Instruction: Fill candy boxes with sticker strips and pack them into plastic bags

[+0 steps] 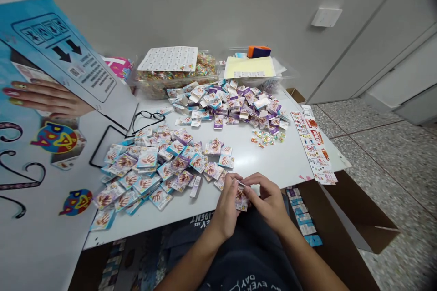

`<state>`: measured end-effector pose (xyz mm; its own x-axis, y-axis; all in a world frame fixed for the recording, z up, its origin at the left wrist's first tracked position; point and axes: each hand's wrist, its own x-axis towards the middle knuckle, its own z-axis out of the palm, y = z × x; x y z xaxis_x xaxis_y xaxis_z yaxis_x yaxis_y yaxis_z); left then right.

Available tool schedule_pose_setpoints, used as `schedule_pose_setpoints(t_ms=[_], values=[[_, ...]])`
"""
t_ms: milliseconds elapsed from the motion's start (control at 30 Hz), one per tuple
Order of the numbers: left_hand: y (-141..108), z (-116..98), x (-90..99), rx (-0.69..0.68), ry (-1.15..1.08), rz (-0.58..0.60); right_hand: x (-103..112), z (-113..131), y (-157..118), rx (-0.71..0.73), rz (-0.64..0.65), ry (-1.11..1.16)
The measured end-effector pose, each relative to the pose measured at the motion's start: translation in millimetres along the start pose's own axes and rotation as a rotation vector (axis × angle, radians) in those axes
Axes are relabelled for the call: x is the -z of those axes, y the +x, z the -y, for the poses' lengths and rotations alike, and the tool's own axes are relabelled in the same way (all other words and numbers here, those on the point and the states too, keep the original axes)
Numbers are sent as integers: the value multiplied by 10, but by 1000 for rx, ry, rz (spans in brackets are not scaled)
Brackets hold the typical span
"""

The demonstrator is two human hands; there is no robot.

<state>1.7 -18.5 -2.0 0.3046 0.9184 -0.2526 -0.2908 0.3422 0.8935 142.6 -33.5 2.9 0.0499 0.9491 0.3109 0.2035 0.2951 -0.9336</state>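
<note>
Between my two hands, just off the table's front edge, is a small printed box with a picture of painted nails on it. My left hand is closed round its left side. At the box's top end, the thumb and fingers of my right hand are pinched together; the flap there is mostly hidden by the fingers. To the left lies a heap of similar blue and purple boxes. Farther back spreads a pile of boxes, several with their flaps up. Small colourful wrapped pieces lie to its right.
Behind the piles stand a clear tub of colourful pieces and another tub with yellow paper. Eyeglasses and a dark-framed tablet lie left. Sticker sheets hang over the right edge; a cardboard carton stands below. A large printed panel borders the left.
</note>
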Motion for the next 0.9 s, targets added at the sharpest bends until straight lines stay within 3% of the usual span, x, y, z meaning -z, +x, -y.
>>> schedule_pose_setpoints(t_ms=[267, 400, 533, 667, 767, 900], values=[[-59, -8, -27, -100, 105, -35, -53, 5, -9, -162, -21, 175], [-96, -9, 4, -144, 203, -7, -61, -36, -28, -158, -6, 306], [-113, 24, 18, -118, 230, 60, -91, -76, -57, -140, -96, 311], [-99, 121, 9, -127, 208, 15, -140, -62, -72, -237, -165, 452], [-89, 188, 24, -230, 291, -30, -197, 19, -69, -316, -236, 569], [-65, 195, 87, -486, 486, -29, -260, 160, -67, -343, -329, 637]])
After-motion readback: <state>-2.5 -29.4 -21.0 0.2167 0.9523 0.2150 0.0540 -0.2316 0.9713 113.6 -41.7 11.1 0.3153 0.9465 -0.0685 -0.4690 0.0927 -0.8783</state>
